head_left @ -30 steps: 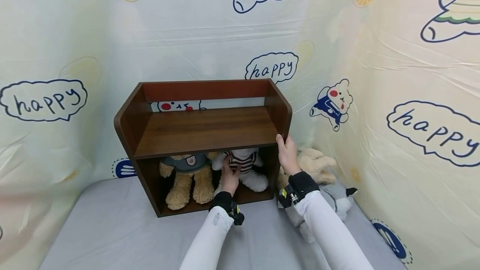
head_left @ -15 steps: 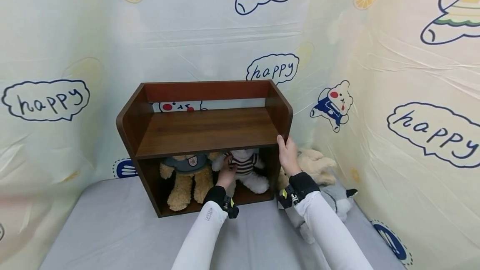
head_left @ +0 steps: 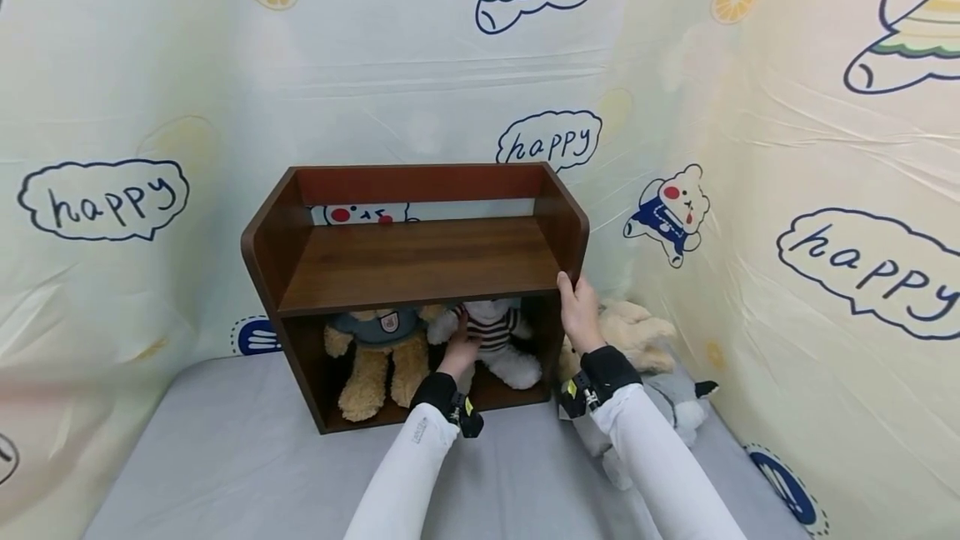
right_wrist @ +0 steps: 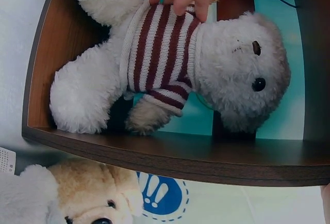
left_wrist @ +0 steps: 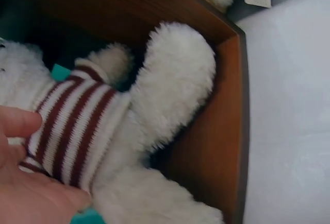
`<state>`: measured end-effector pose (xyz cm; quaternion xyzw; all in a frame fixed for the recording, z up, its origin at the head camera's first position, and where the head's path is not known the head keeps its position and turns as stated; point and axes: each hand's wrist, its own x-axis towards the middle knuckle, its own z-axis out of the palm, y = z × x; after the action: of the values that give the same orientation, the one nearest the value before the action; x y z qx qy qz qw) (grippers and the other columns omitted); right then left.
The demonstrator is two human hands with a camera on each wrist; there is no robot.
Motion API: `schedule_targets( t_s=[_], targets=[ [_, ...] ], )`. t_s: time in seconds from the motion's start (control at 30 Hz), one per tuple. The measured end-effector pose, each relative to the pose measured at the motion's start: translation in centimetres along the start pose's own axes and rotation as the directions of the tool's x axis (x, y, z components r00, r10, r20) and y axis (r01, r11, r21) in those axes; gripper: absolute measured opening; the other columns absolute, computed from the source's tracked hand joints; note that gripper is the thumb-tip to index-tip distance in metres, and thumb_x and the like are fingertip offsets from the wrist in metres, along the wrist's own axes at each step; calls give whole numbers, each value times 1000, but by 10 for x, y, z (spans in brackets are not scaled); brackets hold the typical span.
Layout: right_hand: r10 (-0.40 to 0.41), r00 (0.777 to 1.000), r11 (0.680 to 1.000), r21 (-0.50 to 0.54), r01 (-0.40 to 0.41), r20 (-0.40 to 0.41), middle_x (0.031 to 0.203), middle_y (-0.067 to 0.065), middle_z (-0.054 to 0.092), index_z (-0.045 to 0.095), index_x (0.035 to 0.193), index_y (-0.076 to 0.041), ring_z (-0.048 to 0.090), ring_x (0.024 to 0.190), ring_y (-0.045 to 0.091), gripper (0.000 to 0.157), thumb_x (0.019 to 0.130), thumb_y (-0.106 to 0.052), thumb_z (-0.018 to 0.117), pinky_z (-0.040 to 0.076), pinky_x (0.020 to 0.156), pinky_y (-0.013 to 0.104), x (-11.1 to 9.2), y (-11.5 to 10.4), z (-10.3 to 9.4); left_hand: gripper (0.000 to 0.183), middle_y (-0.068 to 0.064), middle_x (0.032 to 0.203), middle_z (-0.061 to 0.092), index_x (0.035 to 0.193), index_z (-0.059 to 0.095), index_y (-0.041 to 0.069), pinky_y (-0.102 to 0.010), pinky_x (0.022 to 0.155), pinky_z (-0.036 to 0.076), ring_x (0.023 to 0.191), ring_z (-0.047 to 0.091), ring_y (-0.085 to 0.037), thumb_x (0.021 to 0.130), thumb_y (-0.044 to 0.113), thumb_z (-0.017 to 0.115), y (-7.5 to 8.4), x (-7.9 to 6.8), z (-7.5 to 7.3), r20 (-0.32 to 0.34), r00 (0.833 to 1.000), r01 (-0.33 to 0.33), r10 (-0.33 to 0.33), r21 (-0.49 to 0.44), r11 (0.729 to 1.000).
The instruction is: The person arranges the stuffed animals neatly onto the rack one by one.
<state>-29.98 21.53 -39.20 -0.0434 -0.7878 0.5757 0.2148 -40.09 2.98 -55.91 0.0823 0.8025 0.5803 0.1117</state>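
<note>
A white teddy bear [head_left: 513, 365] in a brown-and-white striped sweater sits in the lower compartment of a brown wooden shelf [head_left: 423, 261]. Its head is mostly hidden under the middle board in the head view, but the right wrist view shows it. My left hand [head_left: 459, 352] holds the bear at its side, finger and thumb spread about the sweater sleeve. With my right hand [head_left: 579, 315] I grip the shelf's right side panel, thumb on its front edge. Left of the white bear is a tan teddy bear [head_left: 369, 373] in a blue-grey top, its head hidden by the board.
Outside the shelf on the right, a beige plush toy [head_left: 637, 333] and a grey plush toy [head_left: 675, 407] lie together, partly behind my right arm. The shelf stands on a grey cloth surface [head_left: 225, 440], with printed curtains [head_left: 420, 65] behind and on both sides.
My left hand has shifted slightly left, from the front of the white bear's sweater to its side, uncovering more stripes. The right hand keeps its grip. The head view has turned slightly.
</note>
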Motion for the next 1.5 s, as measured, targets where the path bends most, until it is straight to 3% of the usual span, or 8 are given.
schedule_targets(
  t_s=[0.13,0.47,0.57,0.7,0.97,1.1,1.23,1.5],
  targets=[
    [-1,1000,1000,0,1,-1,125,19,49,47,118,2,44,112,28,33,98,-23,38,35,95,44,0,1,0,67,-25,149,2,146,-2,8,-53,105,19,134,9,-42,94,7,39,37,-40,-5,17,1000,-3,4,-69,998],
    [-29,999,1000,-7,28,-20,107,18,52,48,102,1,43,95,26,25,98,-22,39,34,80,36,2,3,3,75,-26,148,0,146,1,7,-55,105,15,134,6,-43,87,6,48,13,-21,-5,16,995,-95,99,-172,980],
    [-25,999,1000,-1,25,-19,108,19,51,47,104,2,43,97,27,26,98,-22,39,34,81,37,1,2,2,74,-21,150,6,147,0,18,-47,101,30,133,19,-38,91,15,48,-19,5,-5,28,987,-154,156,-78,985],
    [-13,1000,1000,2,13,-3,118,19,50,47,110,2,43,101,27,28,99,-23,38,35,85,39,0,1,2,76,-15,150,16,147,0,28,-41,80,40,116,44,-32,92,17,51,-42,28,-6,32,992,-121,120,51,991],
    [2,1000,1000,19,-2,14,128,19,47,45,117,2,43,110,27,33,99,-24,37,34,93,42,0,2,0,67,-16,142,34,145,19,13,-43,87,42,120,42,-32,90,26,54,-49,46,-16,37,998,-50,43,246,968],
    [-4,1000,1000,13,3,10,127,19,47,45,116,2,43,108,27,32,99,-23,37,34,91,42,0,0,-1,33,-13,97,57,106,55,3,-35,64,42,82,53,-24,89,32,52,-72,69,-23,56,979,-203,196,357,912],
    [-12,1000,1000,5,12,2,122,20,49,46,110,3,43,103,27,29,98,-23,37,34,87,39,1,1,-1,25,-3,65,44,67,49,13,-35,49,32,55,40,-20,88,27,50,-70,68,-31,143,964,-263,224,389,883],
    [-7,1000,1000,8,7,20,130,19,45,43,123,2,42,116,29,36,99,-24,36,33,97,45,-2,0,-1,32,-3,62,42,65,46,14,-35,51,36,53,42,-19,92,30,45,-71,63,-43,258,958,-243,125,500,831]
  ],
)
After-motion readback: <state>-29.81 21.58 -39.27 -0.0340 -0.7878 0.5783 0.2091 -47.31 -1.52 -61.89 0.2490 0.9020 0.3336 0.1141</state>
